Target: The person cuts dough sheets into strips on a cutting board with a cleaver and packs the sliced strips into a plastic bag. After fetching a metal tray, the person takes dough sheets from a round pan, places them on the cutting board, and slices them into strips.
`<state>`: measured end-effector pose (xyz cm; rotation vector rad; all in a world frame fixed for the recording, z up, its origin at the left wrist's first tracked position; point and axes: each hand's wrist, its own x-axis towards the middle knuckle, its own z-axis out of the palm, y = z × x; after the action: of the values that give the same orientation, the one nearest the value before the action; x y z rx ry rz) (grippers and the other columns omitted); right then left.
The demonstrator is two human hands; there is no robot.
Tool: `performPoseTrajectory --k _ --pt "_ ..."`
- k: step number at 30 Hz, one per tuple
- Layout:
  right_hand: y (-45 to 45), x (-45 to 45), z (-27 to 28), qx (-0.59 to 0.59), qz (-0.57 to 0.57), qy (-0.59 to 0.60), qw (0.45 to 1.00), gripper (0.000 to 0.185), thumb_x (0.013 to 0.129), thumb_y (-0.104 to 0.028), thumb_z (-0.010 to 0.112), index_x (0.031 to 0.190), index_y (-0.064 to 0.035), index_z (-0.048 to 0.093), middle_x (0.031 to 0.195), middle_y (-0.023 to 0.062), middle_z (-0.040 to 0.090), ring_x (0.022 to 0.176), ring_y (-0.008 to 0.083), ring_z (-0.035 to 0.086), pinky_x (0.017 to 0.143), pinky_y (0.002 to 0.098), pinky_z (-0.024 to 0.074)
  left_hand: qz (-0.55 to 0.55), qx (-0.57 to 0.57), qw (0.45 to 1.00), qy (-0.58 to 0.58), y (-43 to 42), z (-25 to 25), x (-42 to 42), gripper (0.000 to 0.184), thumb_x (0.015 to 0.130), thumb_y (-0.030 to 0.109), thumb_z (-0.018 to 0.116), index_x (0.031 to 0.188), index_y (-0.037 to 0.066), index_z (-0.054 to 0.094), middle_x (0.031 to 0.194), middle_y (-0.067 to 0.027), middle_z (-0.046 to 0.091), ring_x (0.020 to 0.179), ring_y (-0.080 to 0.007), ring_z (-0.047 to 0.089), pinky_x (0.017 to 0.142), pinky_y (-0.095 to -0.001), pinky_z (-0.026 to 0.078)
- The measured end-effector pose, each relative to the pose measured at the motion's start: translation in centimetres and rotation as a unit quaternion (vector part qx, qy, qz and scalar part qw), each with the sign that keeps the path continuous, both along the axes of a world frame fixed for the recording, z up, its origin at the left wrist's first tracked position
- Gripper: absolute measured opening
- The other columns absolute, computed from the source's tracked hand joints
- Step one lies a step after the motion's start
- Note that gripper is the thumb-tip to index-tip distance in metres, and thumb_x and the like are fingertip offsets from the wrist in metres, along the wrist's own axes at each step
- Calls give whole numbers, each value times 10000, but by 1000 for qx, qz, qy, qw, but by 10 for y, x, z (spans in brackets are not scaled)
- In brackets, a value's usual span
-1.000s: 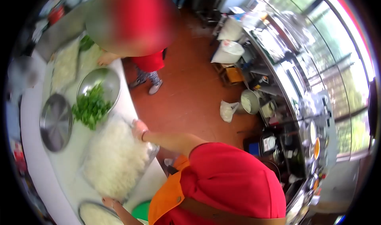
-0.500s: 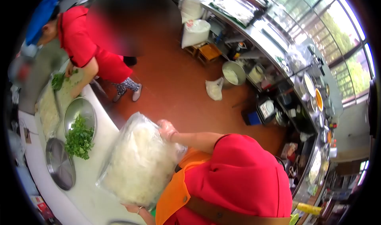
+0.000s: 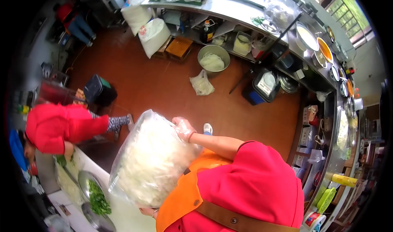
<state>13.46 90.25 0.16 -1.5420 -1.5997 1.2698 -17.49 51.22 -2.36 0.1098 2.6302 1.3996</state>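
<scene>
fingers [image 3: 178, 121] of the plastic-gloved right hand [image 3: 185, 130] grip the bulging clear plastic bag of whitish shreds [image 3: 153, 162], raised off the long white bench [image 3: 127, 217]
a second ago it lay flat there; now it is up by the bench edge, close to the orange apron [image 3: 177, 199], its weight seemingly on both hands; the left hand [image 3: 147, 211] sits at its lower edge, fingers too hidden to tell their grip
</scene>
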Motion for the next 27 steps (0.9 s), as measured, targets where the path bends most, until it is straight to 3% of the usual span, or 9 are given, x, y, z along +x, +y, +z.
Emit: performPoseTrajectory --k 8,11,14,16,18,22,23,26,27 --pt "146 127 13 5 -117 -7 993 173 793 -197 639 851 -41 592 846 197 609 822 358 591 735 414 464 -106 51 993 8 222 6 50 540 964 390 552 1133 -117 625 1064 -204 677 835 -264 636 737 -385 532" --pt "185 163 -7 47 -169 -13 984 166 809 -196 633 858 -43 591 836 191 611 817 362 594 729 400 473 -157 77 985 7 305 8 65 518 967 368 560 1129 -119 628 1063 -205 681 829 -257 641 730 -380 536" --pt "229 196 -12 60 -257 -39 964 146 815 -177 626 875 -46 600 838 186 620 802 353 601 720 381 479 -166 90 976 -112 432 52 116 512 974 359 549 1130 -122 625 1065 -191 685 802 -238 648 714 -372 537" --pt "269 219 -11 83 -284 -70 953 113 840 -142 576 884 -43 609 838 180 632 786 326 616 720 375 482 -205 80 970 -106 505 31 111 479 969 339 560 1109 -112 638 1032 -177 695 787 -226 649 703 -363 535" --pt "310 238 -4 98 -330 -84 935 141 875 -103 492 860 -19 605 803 148 630 745 239 599 703 351 476 -243 130 953 -122 581 14 120 385 968 285 567 1019 -84 663 904 -117 701 766 -191 620 675 -339 516" --pt "385 283 -6 127 -452 -9 883 176 890 -166 530 799 -29 593 727 45 574 694 151 515 670 319 459 -323 173 924 -111 744 -29 132 316 973 218 537 800 -42 584 738 -28 606 674 -102 498 595 -281 435" --pt "399 300 -8 165 -451 -93 872 186 896 -183 548 773 -48 585 705 15 547 673 130 487 650 307 452 -341 175 913 -143 778 -23 146 327 959 212 552 723 -13 538 680 6 551 646 -75 449 565 -272 401" --pt "424 340 -27 130 -517 -5 846 162 900 -133 519 784 -74 616 712 -9 528 706 107 493 644 309 438 -416 147 892 -100 863 -32 169 380 944 234 584 656 -1 506 626 29 514 605 -72 394 527 -285 358" --pt "429 366 -54 78 -543 127 826 161 895 -140 540 764 -76 606 713 -18 519 697 108 492 636 296 428 -434 137 884 -105 887 -30 182 398 941 244 591 643 -2 498 608 30 501 595 -74 383 520 -292 349"
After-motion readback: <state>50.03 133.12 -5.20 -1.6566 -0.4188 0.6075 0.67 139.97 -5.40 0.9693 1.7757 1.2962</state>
